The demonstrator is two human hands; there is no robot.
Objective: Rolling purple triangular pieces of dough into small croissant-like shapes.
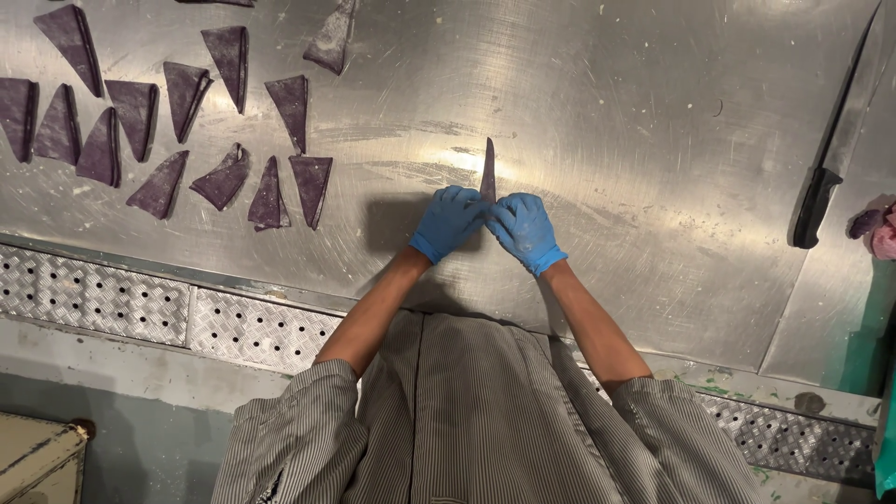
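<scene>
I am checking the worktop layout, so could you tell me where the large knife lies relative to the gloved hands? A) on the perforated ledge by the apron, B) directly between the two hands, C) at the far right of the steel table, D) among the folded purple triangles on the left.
C: the knife lies at the table's far right, apart from the left hand and right hand, which pinch a purple dough piece.

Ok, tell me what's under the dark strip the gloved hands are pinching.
The bare steel table lies under the dark strip. Its lower end is covered by the left hand and right hand.

Scratched shiny steel table point(653, 187), matt floury purple dough point(488, 173), rubbery blue gloves.
</scene>
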